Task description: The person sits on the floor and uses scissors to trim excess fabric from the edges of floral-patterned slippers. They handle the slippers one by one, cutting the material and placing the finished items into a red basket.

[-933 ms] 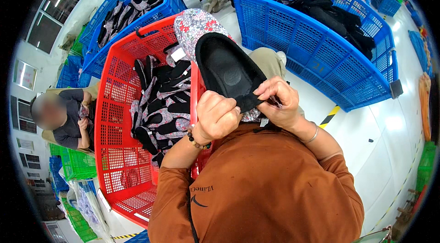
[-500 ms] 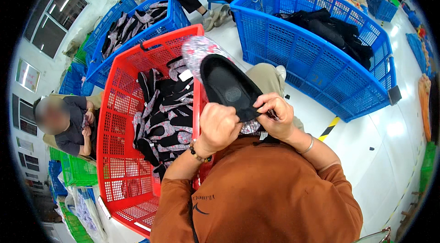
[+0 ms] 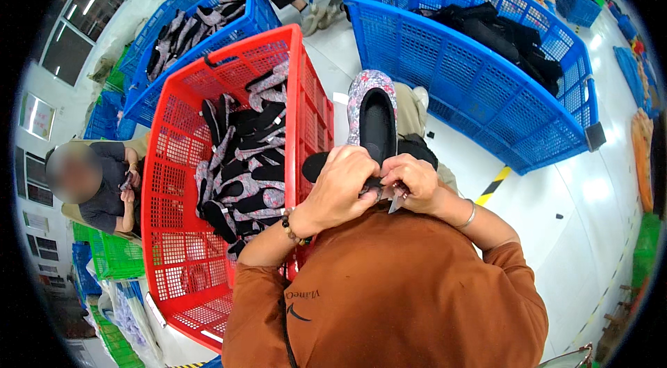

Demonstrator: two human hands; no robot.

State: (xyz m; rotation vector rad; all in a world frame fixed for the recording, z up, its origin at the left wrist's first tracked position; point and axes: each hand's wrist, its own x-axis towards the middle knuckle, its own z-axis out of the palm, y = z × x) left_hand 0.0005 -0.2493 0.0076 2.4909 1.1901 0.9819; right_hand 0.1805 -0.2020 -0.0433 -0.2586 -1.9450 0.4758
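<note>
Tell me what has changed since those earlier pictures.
The floral shoe that pointed up-left now points almost straight up the picture. A silvery pointed thing now shows below the right fingers. The left fingers and right ones stay near its heel end; the red basket stays at left.

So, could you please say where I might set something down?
Bare white floor lies between the right blue crate and brown shirt, barring a dark scrap. Crowded: the red crate, heaped with slippers, and where left hand and right hand grip the floral slipper.
</note>
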